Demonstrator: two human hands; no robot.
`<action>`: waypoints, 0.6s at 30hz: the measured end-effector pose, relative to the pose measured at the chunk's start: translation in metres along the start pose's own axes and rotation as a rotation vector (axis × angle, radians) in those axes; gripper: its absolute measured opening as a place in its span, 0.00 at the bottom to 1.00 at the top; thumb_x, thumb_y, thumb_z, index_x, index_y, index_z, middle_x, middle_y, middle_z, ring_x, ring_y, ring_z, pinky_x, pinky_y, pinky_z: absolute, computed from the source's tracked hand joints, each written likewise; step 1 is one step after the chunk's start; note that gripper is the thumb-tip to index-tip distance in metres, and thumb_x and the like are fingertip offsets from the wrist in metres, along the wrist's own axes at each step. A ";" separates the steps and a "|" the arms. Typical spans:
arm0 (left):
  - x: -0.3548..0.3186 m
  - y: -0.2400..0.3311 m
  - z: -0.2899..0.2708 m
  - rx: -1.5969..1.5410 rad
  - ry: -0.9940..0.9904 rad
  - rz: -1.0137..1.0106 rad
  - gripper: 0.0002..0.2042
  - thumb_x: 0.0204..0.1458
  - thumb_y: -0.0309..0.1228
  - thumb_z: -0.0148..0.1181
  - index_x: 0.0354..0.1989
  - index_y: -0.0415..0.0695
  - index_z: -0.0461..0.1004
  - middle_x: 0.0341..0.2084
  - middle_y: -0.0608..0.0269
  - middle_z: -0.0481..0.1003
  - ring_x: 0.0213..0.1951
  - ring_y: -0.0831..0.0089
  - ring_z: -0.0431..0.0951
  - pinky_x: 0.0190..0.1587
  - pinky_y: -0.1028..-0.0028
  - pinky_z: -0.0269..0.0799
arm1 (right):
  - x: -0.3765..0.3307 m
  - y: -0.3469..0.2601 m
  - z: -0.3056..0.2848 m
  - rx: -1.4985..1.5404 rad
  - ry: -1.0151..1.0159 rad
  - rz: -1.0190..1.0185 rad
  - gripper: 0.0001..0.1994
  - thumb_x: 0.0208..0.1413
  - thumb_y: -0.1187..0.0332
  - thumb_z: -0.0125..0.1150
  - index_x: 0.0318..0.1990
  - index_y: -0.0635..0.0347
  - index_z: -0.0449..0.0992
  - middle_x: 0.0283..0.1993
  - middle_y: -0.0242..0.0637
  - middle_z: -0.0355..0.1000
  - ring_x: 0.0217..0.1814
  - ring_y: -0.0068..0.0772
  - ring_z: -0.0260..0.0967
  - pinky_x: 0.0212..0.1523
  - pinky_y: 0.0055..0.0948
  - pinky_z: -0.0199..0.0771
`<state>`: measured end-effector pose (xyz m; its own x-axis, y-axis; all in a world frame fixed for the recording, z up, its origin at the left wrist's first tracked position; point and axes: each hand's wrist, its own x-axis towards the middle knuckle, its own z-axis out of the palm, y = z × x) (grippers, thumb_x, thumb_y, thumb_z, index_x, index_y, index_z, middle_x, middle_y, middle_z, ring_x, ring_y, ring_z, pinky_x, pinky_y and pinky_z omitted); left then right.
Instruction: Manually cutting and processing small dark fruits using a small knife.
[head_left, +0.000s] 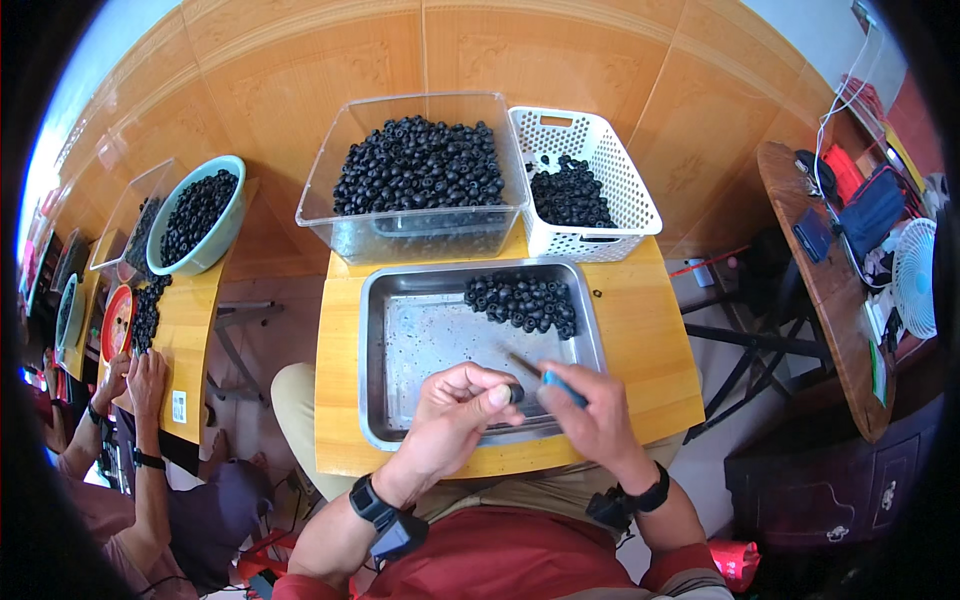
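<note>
The yellow wooden table (660, 390) carries three containers. At its far side, left of centre, stands the clear plastic bin (430, 245), heaped with small, round black pieces. The shallow steel tray (405, 315) lies nearer the person, in front of the bin; its floor is marked with dark specks, and a cluster of pieces (525, 303) occupies its far right corner. The white perforated basket (625, 215) stands just right of the bin, part-filled with the same kind of pieces. Both hands are raised over the near part of the tray. The left hand (452, 415): thumb and forefinger closed, pinching one piece. The right hand (592, 410): fingers wrapped round the handle of the blue-handled tool (565, 388) — its thin, dark shaft points up and to the left over the tray, apart from the pinched piece. That black piece (516, 393) sits at the left fingertips, partly covered by them. One stray fragment (597, 293) lies on the table, just right of the tray.
</note>
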<state>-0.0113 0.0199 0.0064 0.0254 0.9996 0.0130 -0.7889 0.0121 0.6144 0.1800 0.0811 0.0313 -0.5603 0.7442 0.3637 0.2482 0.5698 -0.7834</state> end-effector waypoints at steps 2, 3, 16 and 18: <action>-0.007 0.007 0.015 0.057 -0.050 0.031 0.04 0.58 0.22 0.59 0.40 0.36 0.76 0.37 0.55 0.79 0.35 0.74 0.81 0.42 0.72 0.81 | -0.001 0.015 0.001 0.211 0.129 0.233 0.18 0.62 0.63 0.61 0.50 0.70 0.76 0.31 0.39 0.77 0.31 0.24 0.73 0.32 0.28 0.72; -0.006 0.009 0.015 0.062 -0.031 0.004 0.04 0.58 0.22 0.60 0.40 0.36 0.76 0.37 0.56 0.79 0.35 0.74 0.81 0.42 0.72 0.81 | -0.003 0.010 -0.002 0.238 0.129 0.239 0.17 0.63 0.63 0.59 0.50 0.70 0.77 0.36 0.32 0.77 0.36 0.17 0.68 0.36 0.21 0.69; -0.009 0.005 0.002 0.093 -0.004 -0.088 0.07 0.58 0.22 0.60 0.43 0.38 0.71 0.39 0.56 0.79 0.38 0.73 0.80 0.43 0.73 0.82 | 0.011 -0.016 0.007 0.195 -0.130 -0.040 0.16 0.56 0.64 0.67 0.48 0.64 0.79 0.29 0.37 0.70 0.29 0.27 0.67 0.29 0.25 0.66; -0.010 0.005 0.002 0.107 0.019 -0.105 0.08 0.58 0.22 0.60 0.44 0.38 0.71 0.39 0.56 0.79 0.38 0.73 0.80 0.44 0.72 0.82 | 0.015 -0.012 0.005 0.156 -0.094 -0.052 0.16 0.56 0.64 0.68 0.47 0.64 0.79 0.29 0.36 0.70 0.29 0.26 0.67 0.29 0.25 0.66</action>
<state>-0.0141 0.0104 0.0105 0.0920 0.9933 -0.0701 -0.7123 0.1149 0.6924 0.1649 0.0833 0.0440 -0.6426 0.6752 0.3622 0.0958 0.5398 -0.8363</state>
